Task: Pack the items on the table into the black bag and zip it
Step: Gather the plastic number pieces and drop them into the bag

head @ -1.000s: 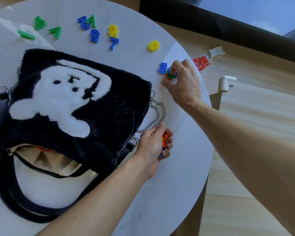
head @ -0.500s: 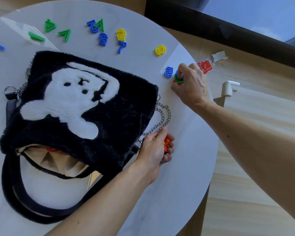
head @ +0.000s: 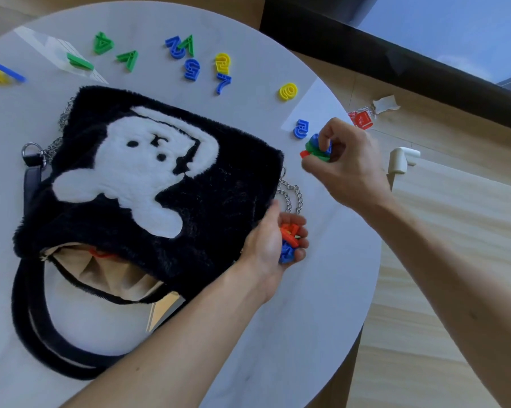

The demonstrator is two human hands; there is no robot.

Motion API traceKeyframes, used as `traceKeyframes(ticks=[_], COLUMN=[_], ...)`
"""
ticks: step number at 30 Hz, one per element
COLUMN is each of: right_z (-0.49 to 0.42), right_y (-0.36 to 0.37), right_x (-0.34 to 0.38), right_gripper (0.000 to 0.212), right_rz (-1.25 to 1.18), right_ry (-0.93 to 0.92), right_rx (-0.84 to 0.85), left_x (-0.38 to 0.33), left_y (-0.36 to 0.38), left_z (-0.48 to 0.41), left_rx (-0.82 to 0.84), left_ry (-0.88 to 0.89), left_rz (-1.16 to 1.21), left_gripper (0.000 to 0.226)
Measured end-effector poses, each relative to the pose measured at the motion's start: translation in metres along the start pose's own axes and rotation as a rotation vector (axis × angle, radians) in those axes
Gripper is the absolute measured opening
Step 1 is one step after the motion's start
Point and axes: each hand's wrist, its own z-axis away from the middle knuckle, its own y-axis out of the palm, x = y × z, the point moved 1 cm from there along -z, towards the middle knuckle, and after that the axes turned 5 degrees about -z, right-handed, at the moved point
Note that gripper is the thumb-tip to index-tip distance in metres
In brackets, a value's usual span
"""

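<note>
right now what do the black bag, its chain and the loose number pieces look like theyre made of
Black bag: plush faux fur by its fuzzy pile, tan lining that looks like fabric.
Chain: shiny silver links, probably metal.
Number pieces: glossy, hard-edged bright colours, likely moulded plastic.

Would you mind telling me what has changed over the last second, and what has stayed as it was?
The right hand has lifted its blue and green pieces off the table, away from the blue number that stays lying there. The left hand still cups its red and blue pieces beside the black bag, which remains unzipped.
</note>
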Motion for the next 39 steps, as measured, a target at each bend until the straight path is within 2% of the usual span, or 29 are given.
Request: traceKeyframes(ticks=[3, 5, 8, 12, 14, 18, 19, 21, 22, 24, 26, 27, 29, 34, 39], right_z=[0.057, 0.085, 0.107, 0.134, 0.146, 0.16, 0.162, 0.16, 0.157, 0.149, 0.139, 0.132, 0.123, 0.112, 0.12], right_y=[-0.012, -0.018, -0.023, -0.013, -0.003, 0.026, 0.036, 0.057, 0.069, 0.096, 0.122, 0.13, 0.143, 0.134, 0.127], right_x=[0.046, 0.066, 0.086, 0.11, 0.124, 0.153, 0.159, 0.165, 0.167, 0.166, 0.164, 0.162, 0.163, 0.175, 0.178], right_gripper=[0.028, 0.028, 0.024, 0.024, 0.021, 0.022, 0.024, 0.028, 0.034, 0.058, 0.081, 0.085, 0.081, 0.056, 0.041], right_rz=[-0.055, 0.115, 0.394, 0.414, 0.366, 0.113, 0.033, -0.054, -0.024, 0.207, 0.505, 0.598, 0.64, 0.389, 0.319], right_ry=[-0.183, -0.288, -0.382, -0.446, -0.462, -0.472, -0.467, -0.42, -0.388, -0.342, -0.357, -0.36, -0.354, -0.336, -0.264], right_rx=[0.23, 0.304, 0.301, 0.274, 0.286, 0.407, 0.406, 0.293, 0.216, 0.141, 0.187, 0.211, 0.212, 0.048, 0.097], left_x=[-0.008, -0.012, -0.012, -0.01, -0.01, -0.009, -0.008, -0.004, -0.002, 0.001, 0.002, 0.0, -0.005, -0.035, -0.055], left_y=[0.003, 0.005, -0.001, -0.026, -0.049, -0.104, -0.12, -0.15, -0.166, -0.19, -0.202, -0.202, -0.203, -0.191, -0.183], left_z=[0.013, 0.029, 0.053, 0.083, 0.096, 0.121, 0.126, 0.13, 0.13, 0.128, 0.124, 0.12, 0.112, 0.097, 0.102], left_rx=[0.165, 0.283, 0.307, 0.246, 0.213, 0.196, 0.172, 0.062, -0.016, -0.155, -0.24, -0.262, -0.278, -0.179, -0.138], left_ry=[0.024, 0.019, 0.041, 0.127, 0.157, 0.187, 0.188, 0.181, 0.166, 0.139, 0.124, 0.125, 0.132, 0.143, 0.246], left_rz=[0.085, 0.133, 0.158, 0.155, 0.187, 0.249, 0.278, 0.332, 0.346, 0.346, 0.332, 0.327, 0.342, 0.493, 0.658], left_gripper=[0.057, 0.059, 0.068, 0.044, 0.042, 0.043, 0.039, 0.032, 0.032, 0.032, 0.032, 0.032, 0.033, 0.04, 0.059])
